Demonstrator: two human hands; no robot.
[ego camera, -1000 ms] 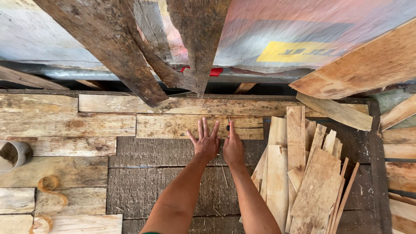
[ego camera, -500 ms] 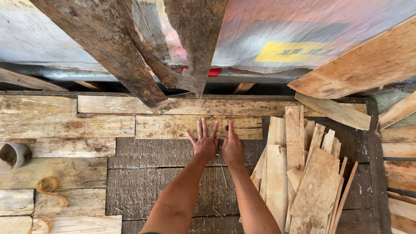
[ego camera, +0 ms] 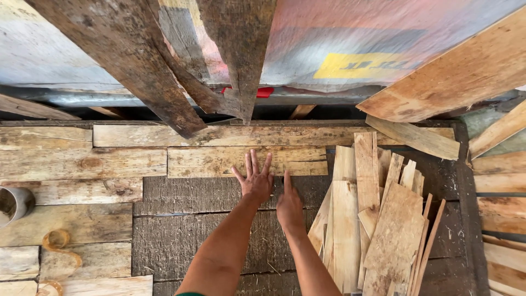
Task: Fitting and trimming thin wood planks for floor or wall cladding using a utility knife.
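My left hand (ego camera: pixel 255 180) lies flat with fingers spread, its fingertips on the lower edge of a pale short wooden plank (ego camera: pixel 219 161) that lies on a dark weathered board surface (ego camera: pixel 181 230). My right hand (ego camera: pixel 289 204) rests edge-on just to the right, fingers together and pointing up at the same plank's right end. Neither hand grips anything. A long pale plank (ego camera: pixel 230 135) lies directly behind the short one.
A heap of thin pale wood offcuts (ego camera: pixel 372 219) lies right of my hands. Pale planks (ego camera: pixel 76 163) cover the left side, with a metal can (ego camera: pixel 13 204) and curled tan strips (ego camera: pixel 55 241). Dark old beams (ego camera: pixel 137 60) lean overhead; more boards (ego camera: pixel 460 77) stack at right.
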